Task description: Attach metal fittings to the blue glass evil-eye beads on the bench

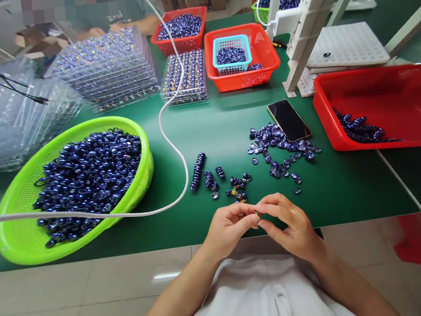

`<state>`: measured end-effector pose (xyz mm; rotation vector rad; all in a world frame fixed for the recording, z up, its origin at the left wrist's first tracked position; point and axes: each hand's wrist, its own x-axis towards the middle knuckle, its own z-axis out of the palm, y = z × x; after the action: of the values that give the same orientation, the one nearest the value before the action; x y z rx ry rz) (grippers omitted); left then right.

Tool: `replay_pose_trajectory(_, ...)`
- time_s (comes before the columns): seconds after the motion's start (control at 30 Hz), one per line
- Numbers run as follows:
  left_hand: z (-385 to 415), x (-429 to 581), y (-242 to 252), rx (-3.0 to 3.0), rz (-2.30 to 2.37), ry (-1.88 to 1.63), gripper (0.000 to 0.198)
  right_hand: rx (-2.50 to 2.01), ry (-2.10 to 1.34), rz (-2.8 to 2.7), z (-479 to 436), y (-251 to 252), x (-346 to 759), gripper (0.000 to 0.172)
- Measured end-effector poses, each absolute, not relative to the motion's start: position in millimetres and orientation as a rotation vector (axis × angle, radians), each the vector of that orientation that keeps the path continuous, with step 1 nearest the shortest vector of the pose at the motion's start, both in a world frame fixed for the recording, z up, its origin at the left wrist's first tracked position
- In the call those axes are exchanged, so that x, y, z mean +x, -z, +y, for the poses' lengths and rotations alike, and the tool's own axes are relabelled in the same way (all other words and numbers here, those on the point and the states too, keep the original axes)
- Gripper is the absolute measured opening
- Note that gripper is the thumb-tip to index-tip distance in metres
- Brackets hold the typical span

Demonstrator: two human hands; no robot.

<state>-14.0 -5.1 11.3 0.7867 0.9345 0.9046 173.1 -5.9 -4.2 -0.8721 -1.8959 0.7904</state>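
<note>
Both our hands up at the table's [222, 126] near edge. L hand [228, 229] in narrow pinch, thumb and index nearly meeting; R hand [288, 222] likewise, fingertips against the L ones. Small part [256, 213], qty 1, sits right at the tips, btwn the two pinches (mostly hidden by our fingers, greenish, detail too small to tell).

Counts, just beyond the hands: long roll of blue rings [198, 171] x1; short rolls [209, 179] x2; cluster w/ yellow bits [240, 189] x1, nearest us, pcs overlap so we can't count them. Fwd and R: loose caps [274, 133], dozens, uncountable, some touching phone [289, 120] x1.

Containers: lime bskt [148, 160] x1 at L, heaped; red tub [397, 96] x1 at R, small pile inside; orange bskt [221, 83] x1 at rear w/ pale-blue bskt [233, 67] x1 inside. White cable [126, 215] x1 runs across lime bskt.
</note>
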Motion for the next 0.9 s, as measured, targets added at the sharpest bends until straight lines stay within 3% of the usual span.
replay_pose_trajectory(0.1, -5, -16, -10, 0.816, 0.913, -0.873, 0.02, -0.83, -0.796, -1.938, -5, 3, 174, 0.041)
replay_pose_trajectory(0.4, -13, -13, -4, 0.923, 1.022, -0.968, 0.016, -1.061, -0.879, -1.754, -11, 9, 171, 0.013)
replay_pose_trajectory(0.67, -18, -10, 1, 1.455, 1.222, -1.092, 0.015, -1.162, -0.76, -1.802, -14, 3, 173, 0.022)
replay_pose_trajectory(0.9, -23, -6, -3, 1.602, 1.152, -1.179, 0.02, -1.072, -0.75, -1.822, -10, 1, 167, 0.012)
